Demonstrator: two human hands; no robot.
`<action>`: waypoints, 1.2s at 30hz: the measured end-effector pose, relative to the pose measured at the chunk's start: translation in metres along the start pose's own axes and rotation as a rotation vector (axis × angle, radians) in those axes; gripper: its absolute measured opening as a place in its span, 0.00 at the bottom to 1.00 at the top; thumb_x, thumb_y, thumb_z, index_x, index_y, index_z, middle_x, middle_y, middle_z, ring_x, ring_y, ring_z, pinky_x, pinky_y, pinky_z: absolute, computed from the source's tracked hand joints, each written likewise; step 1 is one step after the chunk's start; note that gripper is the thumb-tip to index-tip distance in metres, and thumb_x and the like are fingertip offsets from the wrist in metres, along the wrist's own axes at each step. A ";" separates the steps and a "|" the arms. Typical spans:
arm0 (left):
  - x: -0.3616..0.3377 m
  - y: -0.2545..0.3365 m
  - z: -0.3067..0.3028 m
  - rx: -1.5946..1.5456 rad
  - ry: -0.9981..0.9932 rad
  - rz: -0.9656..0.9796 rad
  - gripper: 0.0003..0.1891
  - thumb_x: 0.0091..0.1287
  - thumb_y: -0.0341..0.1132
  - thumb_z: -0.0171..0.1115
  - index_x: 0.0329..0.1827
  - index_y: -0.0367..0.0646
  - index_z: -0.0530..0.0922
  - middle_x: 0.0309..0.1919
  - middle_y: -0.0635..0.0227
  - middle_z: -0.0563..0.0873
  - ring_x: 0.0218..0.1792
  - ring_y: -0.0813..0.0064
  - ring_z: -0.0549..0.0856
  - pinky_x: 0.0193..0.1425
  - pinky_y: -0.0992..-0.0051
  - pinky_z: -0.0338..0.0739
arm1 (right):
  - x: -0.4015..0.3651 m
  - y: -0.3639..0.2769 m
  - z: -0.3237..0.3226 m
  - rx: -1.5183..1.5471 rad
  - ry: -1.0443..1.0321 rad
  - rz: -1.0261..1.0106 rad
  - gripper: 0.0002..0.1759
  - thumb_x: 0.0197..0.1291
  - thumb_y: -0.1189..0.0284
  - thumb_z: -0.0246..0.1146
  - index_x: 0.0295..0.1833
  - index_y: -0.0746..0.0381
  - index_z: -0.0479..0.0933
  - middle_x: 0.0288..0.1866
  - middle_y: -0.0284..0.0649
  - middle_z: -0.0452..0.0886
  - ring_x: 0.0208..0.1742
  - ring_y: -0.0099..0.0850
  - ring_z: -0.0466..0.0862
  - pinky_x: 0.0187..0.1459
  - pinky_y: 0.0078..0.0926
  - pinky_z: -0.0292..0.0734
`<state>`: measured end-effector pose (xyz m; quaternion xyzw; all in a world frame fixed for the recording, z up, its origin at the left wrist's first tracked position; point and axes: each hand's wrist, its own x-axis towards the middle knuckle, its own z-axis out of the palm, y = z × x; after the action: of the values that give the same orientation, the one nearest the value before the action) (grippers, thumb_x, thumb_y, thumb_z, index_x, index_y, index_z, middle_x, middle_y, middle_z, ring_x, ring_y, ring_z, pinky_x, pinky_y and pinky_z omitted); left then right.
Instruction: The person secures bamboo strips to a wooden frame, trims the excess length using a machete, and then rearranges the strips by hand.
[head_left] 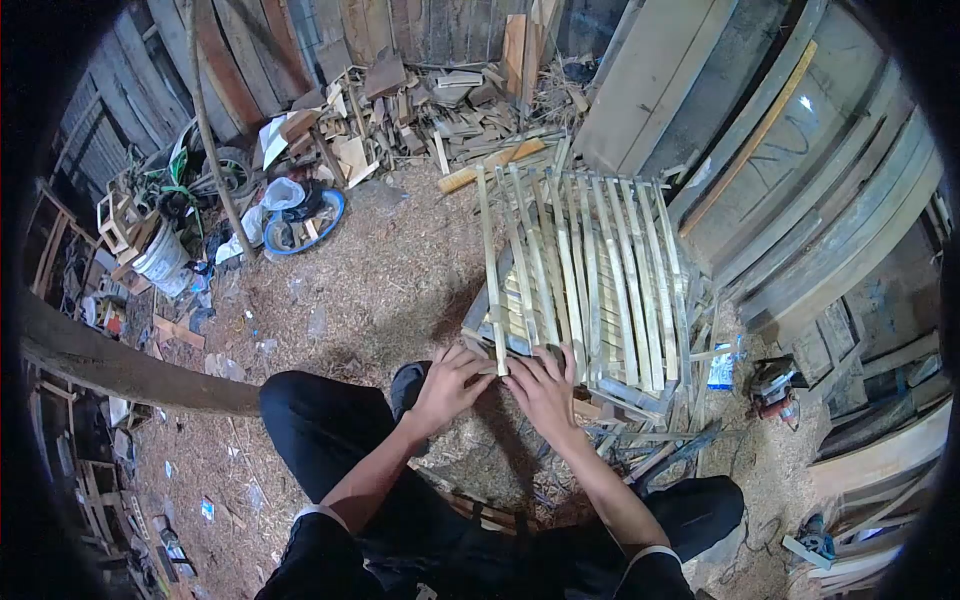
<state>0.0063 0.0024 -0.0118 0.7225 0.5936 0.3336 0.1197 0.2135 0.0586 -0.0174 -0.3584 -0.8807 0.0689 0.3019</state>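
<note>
Several pale, narrow wooden strips lie side by side over a low stack of slats in front of me. The leftmost wooden strip (491, 265) runs toward me, and its near end sits between my two hands. My left hand (452, 385) is closed, with its fingertips on the left side of that end. From the other side my right hand (543, 388) pinches the same end, its fingers curled beside the neighbouring wooden strip (533, 270). The undersides of my fingers are hidden.
Scrap wood (440, 110) is heaped by the back wall. A blue basin (325, 225) and a white bucket (162, 262) stand at left. Large boards (655, 85) lean at right, near a power tool (775, 390). A wooden beam (150, 375) crosses at left.
</note>
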 end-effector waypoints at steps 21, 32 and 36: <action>0.003 -0.004 -0.015 0.000 -0.063 0.009 0.13 0.67 0.40 0.74 0.51 0.46 0.90 0.44 0.64 0.90 0.56 0.59 0.82 0.74 0.55 0.66 | 0.002 0.000 0.011 0.094 -0.018 -0.054 0.13 0.64 0.67 0.74 0.55 0.51 0.89 0.53 0.29 0.89 0.65 0.32 0.82 0.81 0.59 0.51; 0.005 -0.009 -0.019 0.046 -0.099 0.090 0.13 0.70 0.41 0.71 0.53 0.46 0.89 0.43 0.66 0.91 0.54 0.59 0.81 0.75 0.55 0.65 | 0.006 0.000 0.005 0.107 -0.028 -0.048 0.12 0.63 0.70 0.74 0.53 0.51 0.89 0.49 0.30 0.87 0.61 0.31 0.83 0.81 0.59 0.52; 0.005 -0.007 -0.019 0.050 -0.087 0.086 0.13 0.69 0.41 0.73 0.53 0.47 0.90 0.44 0.68 0.91 0.56 0.61 0.82 0.77 0.55 0.64 | 0.006 0.000 0.006 0.117 -0.005 -0.065 0.13 0.63 0.71 0.74 0.53 0.51 0.89 0.48 0.30 0.86 0.60 0.31 0.83 0.80 0.60 0.52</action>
<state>-0.0108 0.0048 0.0000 0.7639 0.5645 0.2917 0.1132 0.2065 0.0634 -0.0193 -0.3112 -0.8871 0.1114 0.3223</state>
